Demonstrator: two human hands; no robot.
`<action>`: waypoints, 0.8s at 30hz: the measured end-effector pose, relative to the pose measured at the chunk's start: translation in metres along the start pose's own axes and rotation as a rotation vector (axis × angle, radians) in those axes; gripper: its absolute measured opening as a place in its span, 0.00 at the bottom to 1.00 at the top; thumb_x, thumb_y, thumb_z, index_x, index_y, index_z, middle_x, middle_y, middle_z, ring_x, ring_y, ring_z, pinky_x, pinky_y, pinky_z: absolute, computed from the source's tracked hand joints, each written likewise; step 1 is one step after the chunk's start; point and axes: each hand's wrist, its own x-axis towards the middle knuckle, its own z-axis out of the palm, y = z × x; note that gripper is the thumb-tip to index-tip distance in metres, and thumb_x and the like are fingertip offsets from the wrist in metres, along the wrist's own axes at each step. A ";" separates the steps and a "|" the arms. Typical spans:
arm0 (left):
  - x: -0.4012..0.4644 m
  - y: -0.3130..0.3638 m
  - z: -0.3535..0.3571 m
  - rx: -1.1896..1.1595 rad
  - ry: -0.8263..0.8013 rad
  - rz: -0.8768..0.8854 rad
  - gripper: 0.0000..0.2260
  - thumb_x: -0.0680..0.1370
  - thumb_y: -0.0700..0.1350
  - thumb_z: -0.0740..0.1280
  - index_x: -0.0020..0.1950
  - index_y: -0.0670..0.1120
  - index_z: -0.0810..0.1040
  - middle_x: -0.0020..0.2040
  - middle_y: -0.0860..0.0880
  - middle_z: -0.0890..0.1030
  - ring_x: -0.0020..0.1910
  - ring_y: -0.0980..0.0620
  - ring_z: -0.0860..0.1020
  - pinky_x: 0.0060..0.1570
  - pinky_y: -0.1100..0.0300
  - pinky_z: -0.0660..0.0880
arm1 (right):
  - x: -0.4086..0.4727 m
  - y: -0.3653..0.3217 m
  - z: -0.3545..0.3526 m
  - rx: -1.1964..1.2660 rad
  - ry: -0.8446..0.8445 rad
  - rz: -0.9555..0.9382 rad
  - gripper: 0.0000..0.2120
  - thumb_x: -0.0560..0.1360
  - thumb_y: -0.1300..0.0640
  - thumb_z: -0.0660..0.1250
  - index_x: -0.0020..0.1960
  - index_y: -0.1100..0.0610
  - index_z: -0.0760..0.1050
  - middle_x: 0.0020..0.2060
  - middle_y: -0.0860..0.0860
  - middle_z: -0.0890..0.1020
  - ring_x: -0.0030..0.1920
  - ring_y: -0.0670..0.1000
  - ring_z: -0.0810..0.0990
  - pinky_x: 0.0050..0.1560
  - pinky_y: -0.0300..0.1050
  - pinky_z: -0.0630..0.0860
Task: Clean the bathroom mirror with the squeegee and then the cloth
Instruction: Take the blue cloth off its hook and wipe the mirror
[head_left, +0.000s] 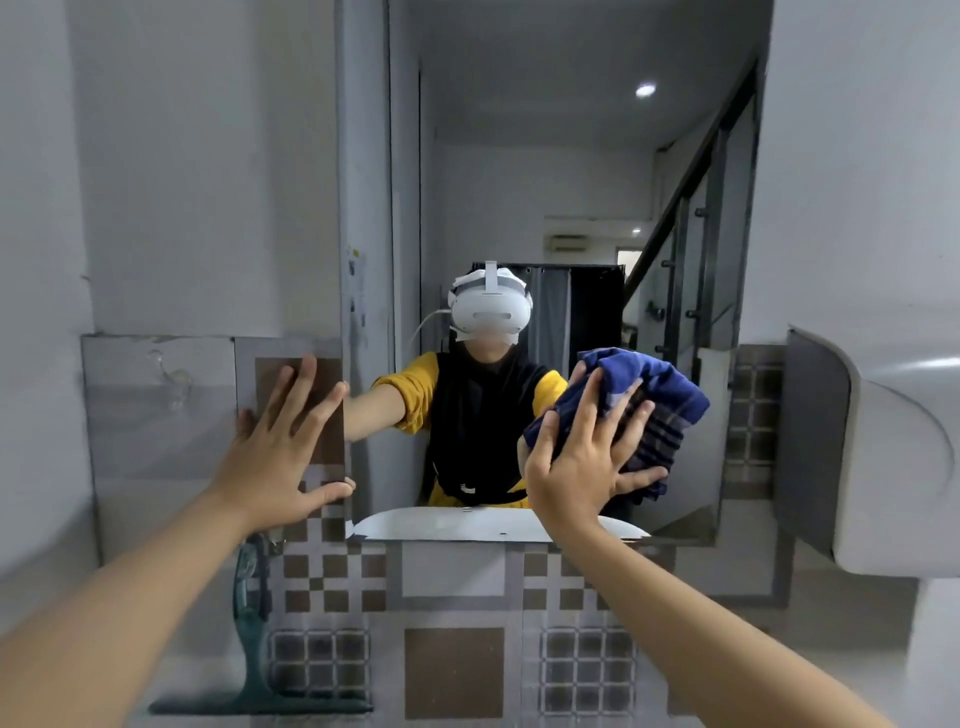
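The tall mirror (571, 182) fills the middle of the wall ahead. My right hand (587, 457) presses a bunched dark blue checked cloth (660, 410) flat against the mirror's lower right part. My left hand (283, 447) rests with fingers spread on the tiled wall just left of the mirror's lower left edge, holding nothing. The dark green squeegee (254, 670) stands below my left hand with its blade down, leaning on the tiles.
A white rounded fixture (883, 467) juts from the wall at the right. Checked brown and grey tiles (452, 670) cover the wall under the mirror. A person with a white headset shows in the mirror's reflection.
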 end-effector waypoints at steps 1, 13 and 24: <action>0.000 0.000 0.000 0.002 -0.001 0.000 0.51 0.65 0.68 0.67 0.74 0.60 0.35 0.76 0.51 0.32 0.75 0.44 0.37 0.64 0.26 0.55 | -0.006 -0.005 0.004 0.012 -0.012 -0.001 0.30 0.78 0.44 0.54 0.75 0.38 0.43 0.78 0.47 0.41 0.76 0.48 0.34 0.64 0.72 0.30; -0.002 -0.008 0.006 -0.007 0.025 0.042 0.50 0.67 0.67 0.67 0.74 0.59 0.35 0.76 0.50 0.31 0.75 0.46 0.33 0.65 0.32 0.50 | -0.058 -0.077 0.047 0.007 -0.043 -0.116 0.29 0.77 0.45 0.58 0.75 0.41 0.49 0.77 0.47 0.43 0.75 0.45 0.31 0.64 0.62 0.24; -0.044 -0.008 0.045 -0.078 0.037 0.008 0.44 0.70 0.69 0.62 0.77 0.54 0.43 0.78 0.46 0.39 0.76 0.45 0.41 0.67 0.36 0.54 | -0.078 -0.108 0.062 -0.155 -0.203 -0.628 0.26 0.76 0.46 0.56 0.73 0.41 0.57 0.77 0.48 0.52 0.76 0.50 0.43 0.67 0.64 0.29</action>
